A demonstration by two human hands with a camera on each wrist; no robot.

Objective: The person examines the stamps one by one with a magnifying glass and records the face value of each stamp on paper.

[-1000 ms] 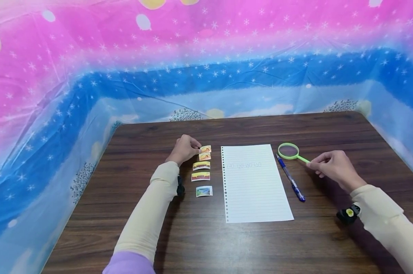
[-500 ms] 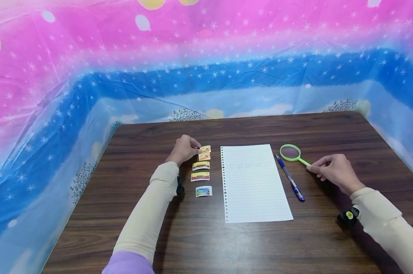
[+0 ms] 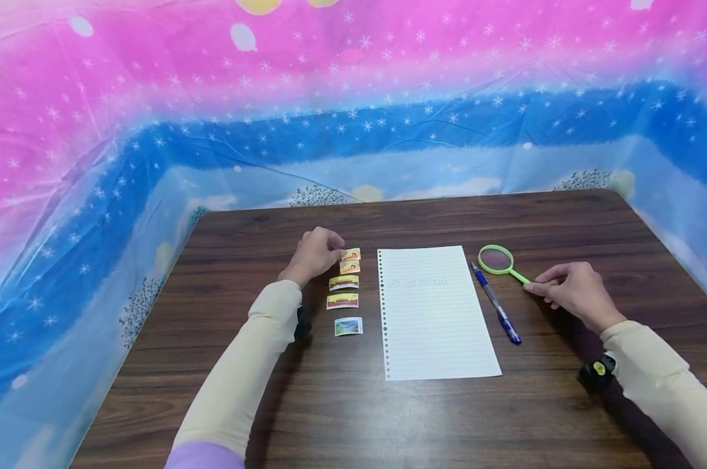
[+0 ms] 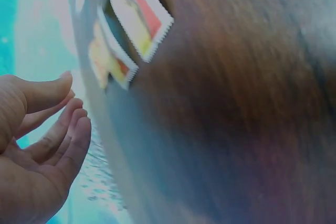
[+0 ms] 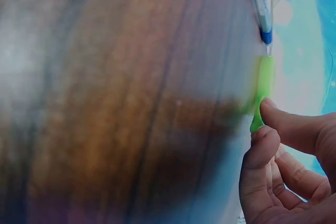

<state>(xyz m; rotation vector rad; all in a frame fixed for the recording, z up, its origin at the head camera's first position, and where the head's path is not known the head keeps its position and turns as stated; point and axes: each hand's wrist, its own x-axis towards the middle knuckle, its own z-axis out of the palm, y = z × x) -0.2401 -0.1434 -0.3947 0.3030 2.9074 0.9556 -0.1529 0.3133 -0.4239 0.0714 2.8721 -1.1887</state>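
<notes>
In the head view my left hand is at the far end of a column of small postage stamps, beside the farthest orange stamp. The left wrist view has this hand's fingers loosely bent, with nothing between them and the stamps a little apart. Below lie a second orange stamp, two red-and-yellow stamps and a blue-green stamp. On the right, my right hand pinches the handle end of a green magnifying glass between thumb and forefinger. Its round lens lies toward the far side.
A lined, hole-punched sheet of paper with faint handwriting near its top lies mid-table. Along its right edge is a blue pen. The brown wooden table is backed by a pink and blue patterned cloth.
My left hand has come slightly up and away from the farthest stamp. The right hand and magnifying glass shifted a little toward me and right at first, then stayed nearly still.
</notes>
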